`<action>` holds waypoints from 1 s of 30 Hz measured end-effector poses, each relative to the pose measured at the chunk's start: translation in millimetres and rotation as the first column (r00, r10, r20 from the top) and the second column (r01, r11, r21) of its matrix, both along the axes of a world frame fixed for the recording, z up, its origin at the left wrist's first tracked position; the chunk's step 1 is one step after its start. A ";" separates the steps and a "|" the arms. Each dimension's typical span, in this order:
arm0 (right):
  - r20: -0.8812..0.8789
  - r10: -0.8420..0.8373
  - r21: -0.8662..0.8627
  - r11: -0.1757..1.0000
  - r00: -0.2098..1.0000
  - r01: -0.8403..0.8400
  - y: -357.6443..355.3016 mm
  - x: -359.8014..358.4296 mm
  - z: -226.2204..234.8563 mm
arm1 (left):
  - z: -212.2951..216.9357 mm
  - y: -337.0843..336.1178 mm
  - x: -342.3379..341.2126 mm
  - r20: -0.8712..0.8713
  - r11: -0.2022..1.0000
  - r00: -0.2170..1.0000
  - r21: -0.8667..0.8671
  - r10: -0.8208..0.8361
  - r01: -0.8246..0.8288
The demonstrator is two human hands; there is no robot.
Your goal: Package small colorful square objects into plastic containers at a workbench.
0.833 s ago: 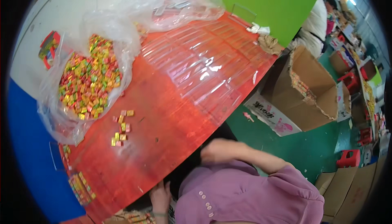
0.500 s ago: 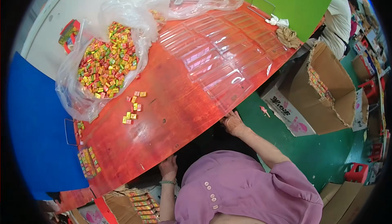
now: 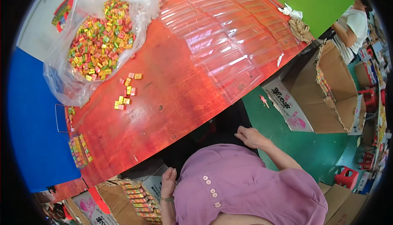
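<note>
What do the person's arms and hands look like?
The right arm has a loose, short mauve cloth sleeve. A thin greenish band circles the left wrist. The left hand and right hand wear no gloves.

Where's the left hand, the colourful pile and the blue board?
Left hand (image 3: 168, 180): head view, middle of the hand.
Colourful pile (image 3: 100, 44): head view, its middle.
Blue board (image 3: 36, 122): head view, its flat face.

Bold dark characters are printed on the right-hand carton's (image 3: 305, 96) white side and the lower-left carton (image 3: 118, 204); wrapped sweets' (image 3: 100, 40) print can't be read.
</note>
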State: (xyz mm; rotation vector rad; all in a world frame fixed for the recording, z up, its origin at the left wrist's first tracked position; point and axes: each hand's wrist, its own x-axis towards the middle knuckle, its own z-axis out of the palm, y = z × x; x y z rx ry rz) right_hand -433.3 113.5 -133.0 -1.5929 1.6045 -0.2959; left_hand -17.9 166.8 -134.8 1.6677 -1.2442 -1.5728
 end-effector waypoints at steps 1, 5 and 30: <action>0.031 -0.076 0.072 0.995 0.997 0.074 2.0 -1.8 1.8 | 7.6 2.7 -1.2 0.072 1.000 0.997 0.011 -0.023 0.022; 0.002 -0.061 0.123 0.991 0.998 0.060 -22.0 -7.7 3.1 | 1.5 7.8 -0.2 0.390 0.988 0.910 0.107 -0.143 0.110; -0.102 -0.054 -0.691 0.722 0.993 -0.032 -105.5 -4.8 167.0 | -19.1 -51.0 -14.7 0.535 0.970 0.843 -0.170 -0.057 0.173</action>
